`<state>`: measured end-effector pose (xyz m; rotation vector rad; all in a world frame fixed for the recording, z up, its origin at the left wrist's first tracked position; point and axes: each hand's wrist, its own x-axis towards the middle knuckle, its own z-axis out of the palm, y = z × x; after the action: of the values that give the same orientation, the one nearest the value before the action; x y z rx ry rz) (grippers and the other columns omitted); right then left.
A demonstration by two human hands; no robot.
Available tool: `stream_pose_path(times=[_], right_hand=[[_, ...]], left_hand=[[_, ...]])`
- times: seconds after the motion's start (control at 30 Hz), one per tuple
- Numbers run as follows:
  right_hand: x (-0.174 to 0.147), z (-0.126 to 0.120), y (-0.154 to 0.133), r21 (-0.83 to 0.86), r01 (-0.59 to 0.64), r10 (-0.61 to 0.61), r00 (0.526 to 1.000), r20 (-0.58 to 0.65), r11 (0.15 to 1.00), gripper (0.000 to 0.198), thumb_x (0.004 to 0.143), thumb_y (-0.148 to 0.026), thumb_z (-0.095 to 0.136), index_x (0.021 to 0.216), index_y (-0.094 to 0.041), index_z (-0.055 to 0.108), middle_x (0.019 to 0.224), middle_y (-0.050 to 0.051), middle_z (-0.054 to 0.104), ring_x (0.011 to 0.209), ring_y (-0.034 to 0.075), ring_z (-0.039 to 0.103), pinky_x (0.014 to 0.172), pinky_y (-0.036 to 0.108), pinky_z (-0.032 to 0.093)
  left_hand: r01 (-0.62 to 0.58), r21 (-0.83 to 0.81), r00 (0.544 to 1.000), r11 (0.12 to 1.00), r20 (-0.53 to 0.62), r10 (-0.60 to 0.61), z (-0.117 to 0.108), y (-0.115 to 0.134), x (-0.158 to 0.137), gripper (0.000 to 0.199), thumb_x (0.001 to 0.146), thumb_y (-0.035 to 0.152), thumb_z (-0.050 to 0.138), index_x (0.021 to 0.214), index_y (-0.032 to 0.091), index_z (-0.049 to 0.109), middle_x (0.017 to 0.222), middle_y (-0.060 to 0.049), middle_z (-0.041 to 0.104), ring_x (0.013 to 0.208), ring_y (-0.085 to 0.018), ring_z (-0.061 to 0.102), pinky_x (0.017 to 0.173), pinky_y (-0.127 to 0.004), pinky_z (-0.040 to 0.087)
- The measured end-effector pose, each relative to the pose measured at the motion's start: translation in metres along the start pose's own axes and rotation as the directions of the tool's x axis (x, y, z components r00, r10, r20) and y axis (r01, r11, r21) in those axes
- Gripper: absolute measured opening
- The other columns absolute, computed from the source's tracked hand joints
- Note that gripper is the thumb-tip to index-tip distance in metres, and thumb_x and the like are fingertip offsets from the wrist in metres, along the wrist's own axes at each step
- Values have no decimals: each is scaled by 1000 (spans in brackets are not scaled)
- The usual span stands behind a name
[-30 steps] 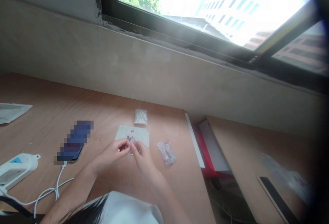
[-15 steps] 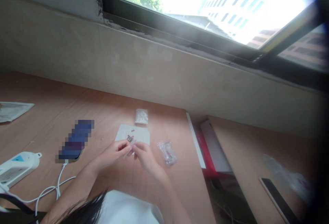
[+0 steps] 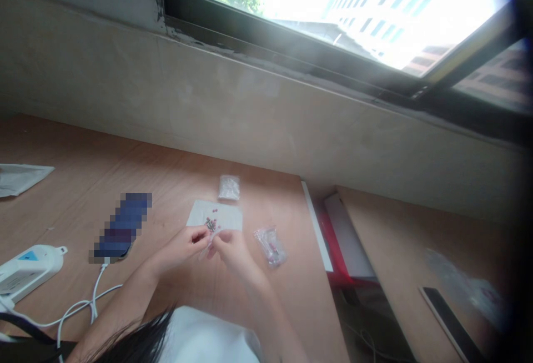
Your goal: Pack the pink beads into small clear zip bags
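Two bare hands, met fingertip to fingertip just above the near edge of a small white paper sheet (image 3: 216,216) strewn with tiny dark red beads (image 3: 211,223). Left hand (image 3: 183,245) pinched nearly closed, thumb against forefinger, apparently on something very small; too fine and blurred to name for certain. Right hand (image 3: 231,245) likewise closed to a narrow pinch, tips touching or almost touching those of the left, with a faint pale strand-like thing between the two, hard to make out.

Judged by look: beads light, hard, smooth, prone to roll and slip; best taken singly between the pads of thumb and forefinger, with gentle pressure, low over the paper so that a dropped one lands there. Strand, if that is what it is, limp and thin; best held close to its end.

Just beyond the pinch, the bead cluster on the sheet. Farther beyond, a small clear plastic bag of pale contents (image 3: 229,187). To the right of the right hand, a crumpled clear plastic bag with reddish bits (image 3: 270,245), near but apart. Well off to the left, a white power strip (image 3: 29,266).
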<state>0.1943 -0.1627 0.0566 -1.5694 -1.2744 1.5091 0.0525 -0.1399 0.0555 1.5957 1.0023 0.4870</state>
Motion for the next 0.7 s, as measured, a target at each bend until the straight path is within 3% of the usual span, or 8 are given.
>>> stream_pose_path(times=[0.1,0.33,0.53,0.7], right_hand=[[3,5,4,-31,30,-32,998,-56,999,24,66,-22,41,52,-11,57,51,2,57,50,8,47,48,17,32],[0,0,-6,-95,-75,58,985,-163,993,21,66,-24,43,52,-11,53,46,0,50,43,7,43,40,17,29],[11,10,8,-1,-54,54,998,35,999,21,71,-29,42,72,-13,55,60,1,55,43,6,45,39,17,33],[23,10,25,75,-30,41,989,-144,997,14,67,-16,40,70,-14,53,49,-3,48,39,6,42,36,17,32]], left_hand=[[-6,19,999,1000,-47,7,-1,-1,1,23,76,30,37,61,16,47,59,4,43,55,-10,39,50,-19,31],[18,113,984,993,-176,2,-14,-7,4,22,74,29,39,56,16,40,54,6,33,51,-8,33,46,-19,25],[6,127,992,992,-128,10,-8,3,-1,21,73,29,40,56,17,42,53,6,38,51,-8,35,46,-19,25],[-7,72,990,997,-138,17,-14,2,-7,23,74,34,41,61,16,48,58,4,45,55,-11,41,50,-19,31]])
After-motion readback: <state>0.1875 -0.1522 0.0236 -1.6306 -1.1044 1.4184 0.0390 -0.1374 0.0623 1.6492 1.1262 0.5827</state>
